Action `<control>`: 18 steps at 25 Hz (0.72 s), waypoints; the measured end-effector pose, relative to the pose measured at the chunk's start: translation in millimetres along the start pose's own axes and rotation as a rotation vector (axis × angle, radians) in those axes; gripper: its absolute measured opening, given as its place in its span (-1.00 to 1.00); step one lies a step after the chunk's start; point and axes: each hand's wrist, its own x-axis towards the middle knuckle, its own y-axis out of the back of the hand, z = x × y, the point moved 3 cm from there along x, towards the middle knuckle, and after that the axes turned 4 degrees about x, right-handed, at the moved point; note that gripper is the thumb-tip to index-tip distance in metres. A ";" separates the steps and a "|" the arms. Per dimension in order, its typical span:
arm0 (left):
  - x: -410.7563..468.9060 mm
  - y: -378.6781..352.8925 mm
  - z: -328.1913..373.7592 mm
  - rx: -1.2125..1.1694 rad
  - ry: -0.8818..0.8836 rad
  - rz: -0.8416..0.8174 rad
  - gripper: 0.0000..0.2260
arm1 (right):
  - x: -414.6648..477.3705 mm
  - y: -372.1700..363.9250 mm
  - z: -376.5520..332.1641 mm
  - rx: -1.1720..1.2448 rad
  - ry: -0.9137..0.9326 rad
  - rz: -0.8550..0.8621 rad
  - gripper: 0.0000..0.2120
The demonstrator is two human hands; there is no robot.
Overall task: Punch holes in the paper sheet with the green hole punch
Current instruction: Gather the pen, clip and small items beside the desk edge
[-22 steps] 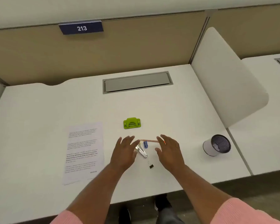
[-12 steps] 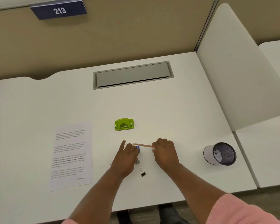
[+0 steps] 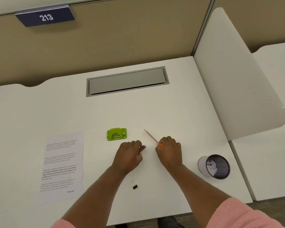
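Note:
The green hole punch (image 3: 116,133) sits on the white desk (image 3: 171,112), just beyond my left hand. A printed paper sheet (image 3: 62,167) lies flat at the left. My left hand (image 3: 129,155) is curled around small items, a blurred metal piece showing at its fingertips. My right hand (image 3: 169,152) grips a pink pencil (image 3: 150,137) that points away to the upper left. Neither hand touches the punch or the sheet.
A black binder clip (image 3: 134,185) lies near the front edge between my forearms. A mesh pen cup (image 3: 215,166) stands at the right. A grey cable hatch (image 3: 127,81) is set in the desk's back, and a white divider (image 3: 237,79) bounds the right side.
Both hands closed over the small items: the left took up the stapler-like piece and blue clip, the right lifted the pencil and swung its tip away. The camera moved closer.

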 end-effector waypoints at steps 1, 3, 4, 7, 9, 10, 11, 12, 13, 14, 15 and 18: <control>17.2 2.7 9.2 -0.051 0.071 -0.009 -0.79 | 8.7 8.1 4.8 0.017 -0.040 0.021 -0.86; 53.0 2.9 27.2 -0.198 0.279 -0.075 -0.78 | 27.3 24.7 16.3 0.056 -0.121 0.057 -0.85; 69.4 -0.2 34.8 -0.268 0.379 -0.113 -0.77 | 35.8 31.7 22.3 0.085 -0.166 0.072 -0.85; 114.7 -18.3 64.4 -0.385 0.523 -0.182 -0.75 | 58.2 48.3 48.9 0.187 -0.342 0.089 -0.81; 140.0 -31.0 83.0 -0.440 0.560 -0.200 -0.73 | 69.1 53.2 65.9 0.193 -0.402 0.077 -0.79; 150.4 -37.4 90.9 -0.464 0.574 -0.204 -0.71 | 72.4 54.3 73.3 0.196 -0.423 0.073 -0.79; 158.8 -43.0 96.9 -0.483 0.590 -0.205 -0.69 | 74.1 54.5 79.4 0.199 -0.441 0.069 -0.79; 165.7 -47.4 101.5 -0.502 0.609 -0.207 -0.68 | 75.0 53.9 84.3 0.199 -0.455 0.066 -0.79; 172.1 -51.6 106.3 -0.524 0.627 -0.211 -0.66 | 75.6 53.2 90.2 0.195 -0.469 0.065 -0.79; 177.7 -55.0 110.3 -0.550 0.637 -0.214 -0.63 | 76.0 52.3 95.4 0.193 -0.482 0.069 -0.79; 182.5 -57.7 113.5 -0.581 0.635 -0.212 -0.61 | 76.7 51.4 99.7 0.194 -0.491 0.077 -0.80; 189.9 -62.8 120.4 -0.698 0.616 -0.210 -0.69 | 77.9 51.3 109.4 0.217 -0.484 0.117 -0.81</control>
